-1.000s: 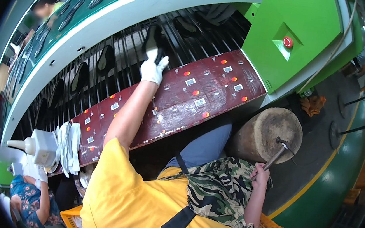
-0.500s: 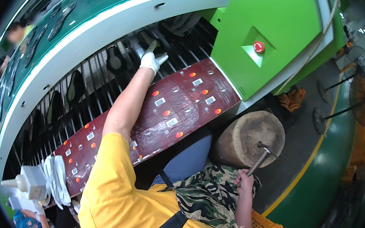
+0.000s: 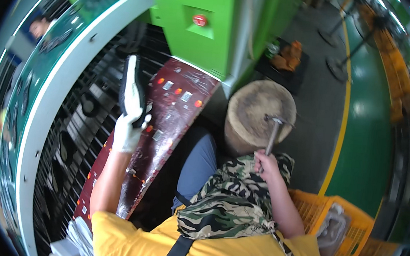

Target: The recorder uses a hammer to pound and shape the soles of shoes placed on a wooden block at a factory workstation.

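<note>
So the person's left hand, in a white glove, has its fingers closed around the near end of a dark shoe sole with a pale middle, which is pointing away from them between the slatted rack and the maroon bench. Meanwhile the bare right hand is wrapped around the handle of a hammer, and the head's over the top of that chunky round block, though I honestly can't tell if it's touching.
</note>
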Tool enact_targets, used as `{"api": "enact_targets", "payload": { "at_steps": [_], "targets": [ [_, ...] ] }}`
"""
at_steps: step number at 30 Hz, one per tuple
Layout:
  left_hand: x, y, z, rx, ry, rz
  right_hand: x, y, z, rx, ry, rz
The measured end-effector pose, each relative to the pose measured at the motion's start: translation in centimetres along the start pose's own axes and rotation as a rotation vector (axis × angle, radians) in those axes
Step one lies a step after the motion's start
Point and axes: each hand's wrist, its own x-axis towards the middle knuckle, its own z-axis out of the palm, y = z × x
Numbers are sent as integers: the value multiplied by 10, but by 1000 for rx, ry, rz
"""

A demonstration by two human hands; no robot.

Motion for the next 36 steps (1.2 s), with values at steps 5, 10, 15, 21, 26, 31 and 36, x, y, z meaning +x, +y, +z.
{"api": "enact_targets", "payload": {
  "at_steps": [5,10,15,21,26,31,36],
  "targets": [
    [-70,4,64,284,-195,-107,-1,-6,0,123,-37,-20],
    [-44,-38,116,613,-447,-302,-21,-12,-18,257,-184,-40],
    [24,-59,184,1252,-557,83,-57,-13,-38,-2,-16,-92],
    [34,-63,278,1271,-560,482,-99,-61,-29,-377,199,-259],
    [43,-104,304,431,-804,387,-168,-178,17,-515,154,-814],
    [34,-127,327,466,-864,447,-182,-233,44,-505,152,-1064],
    [42,-126,336,591,-872,434,-147,-228,21,-967,175,-687]
  ]
}}
